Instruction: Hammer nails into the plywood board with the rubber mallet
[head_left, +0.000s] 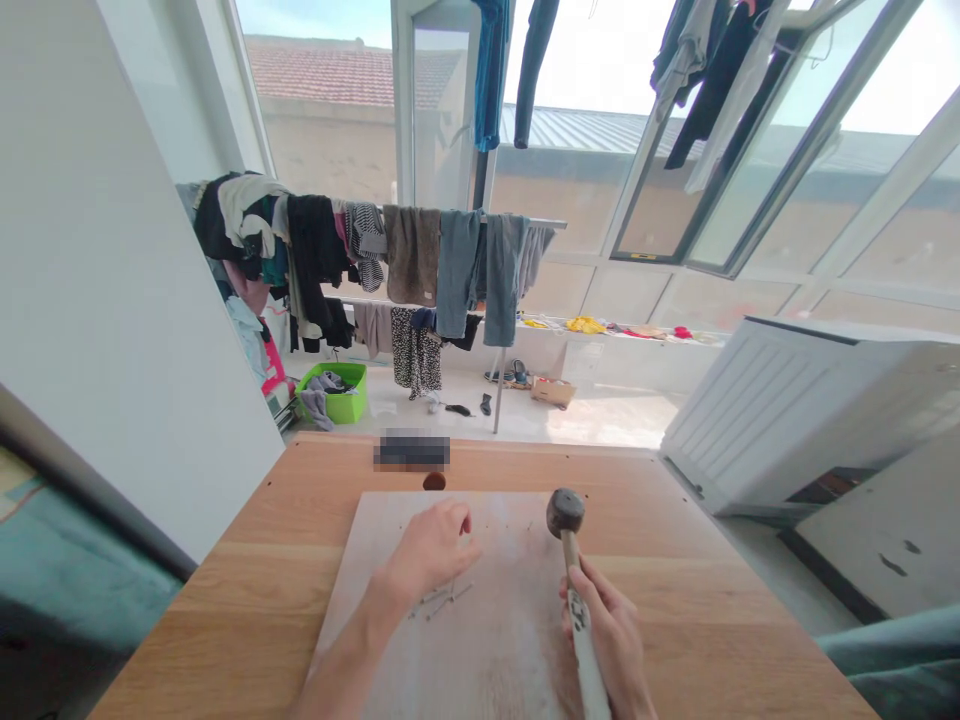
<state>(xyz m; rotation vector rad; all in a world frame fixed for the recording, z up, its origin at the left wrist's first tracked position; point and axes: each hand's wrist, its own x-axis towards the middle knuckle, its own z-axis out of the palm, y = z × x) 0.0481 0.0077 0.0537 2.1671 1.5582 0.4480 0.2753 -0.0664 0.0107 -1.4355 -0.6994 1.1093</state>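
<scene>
My right hand (611, 640) is wrapped round the pale handle of a hammer (566, 515), whose dark head is raised over the far right part of a pale wooden board (487, 640). My left hand (435, 548) rests on the board's middle with its fingers curled and pinched together; what they hold is too small to make out. A few loose nails (442, 598) lie on the board just below that hand. The board lies on a wooden table (255, 590).
A small dark round object (434, 482) sits on the table past the board. Beyond the table stand a drying rack full of clothes (420, 260), a green basket (335, 392) on the floor and a white appliance (795, 410) at the right.
</scene>
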